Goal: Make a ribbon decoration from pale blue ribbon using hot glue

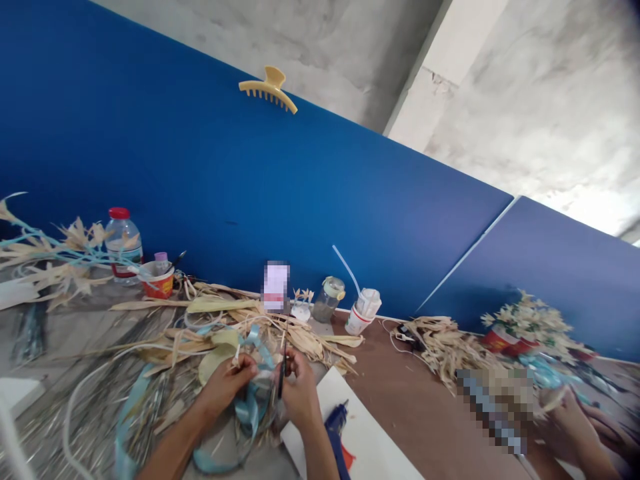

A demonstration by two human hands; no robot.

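Near the bottom centre, my left hand (231, 379) is closed, its fingers pinching a small pale piece that points up. Just right of it, my right hand (299, 385) is closed around dark-handled scissors (283, 373), held upright. Light blue ribbon (247, 410) lies looped between and below both hands. Dried corn husks (220, 305) spread over the table behind them. A blue glue gun (336, 427) lies on a white board (373, 433) beside my right forearm.
Behind stand a red-capped bottle (123, 243), a red cup (158, 281), a jar (329, 300) and a cup with a straw (361, 315). Thin wires (107, 380) cover the left. Another person's hand (573, 417) is at right. A blue partition (300, 193) rises behind.
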